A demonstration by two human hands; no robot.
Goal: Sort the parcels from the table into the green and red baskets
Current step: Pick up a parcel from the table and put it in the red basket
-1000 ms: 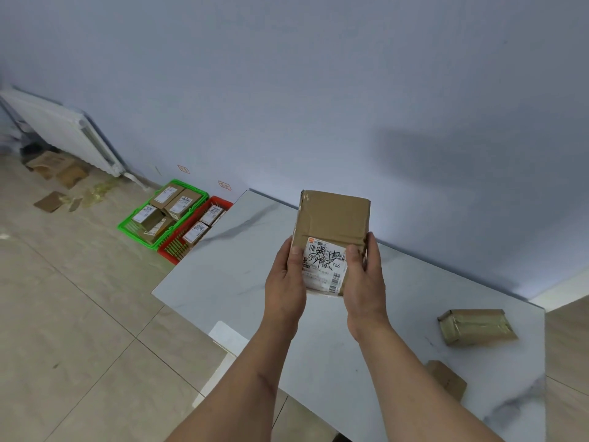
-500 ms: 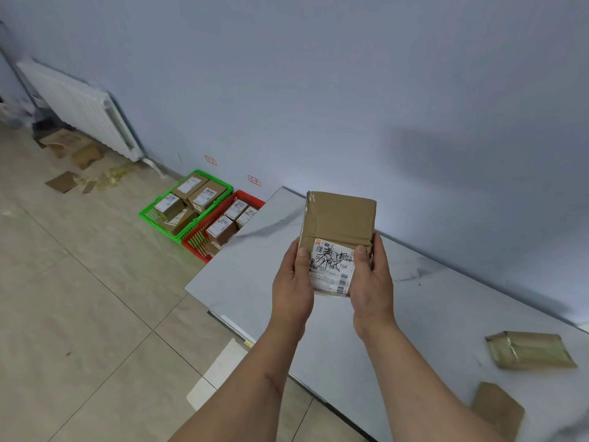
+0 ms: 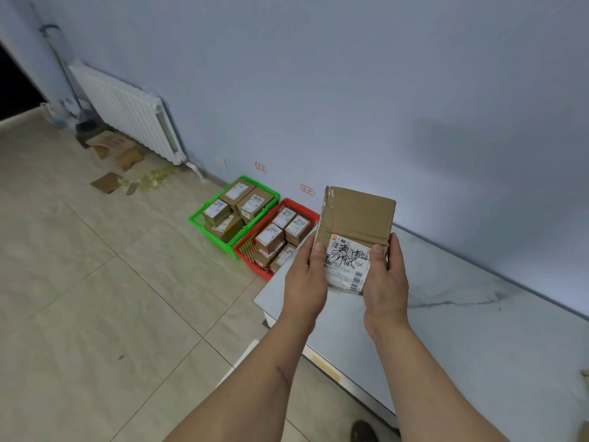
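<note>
Holding the parcel [image 3: 357, 231] upright over the desk [image 3: 462, 330] corner, both hands grasp its lower sides: left hand [image 3: 304, 282], right hand [image 3: 385, 282], thumbs on the label [image 3: 345, 264], fingers wrapped behind. It looks like a stiff, light, taped carton, so gripping its edges should suit it. Green basket [image 3: 204, 215] and red basket [image 3: 251, 264] sit on the floor beyond, both holding parcels.

Bare forearms, no sleeves visible; hands [image 3: 344, 282] ungloved; dark shoe [image 3: 364, 431] below.
</note>
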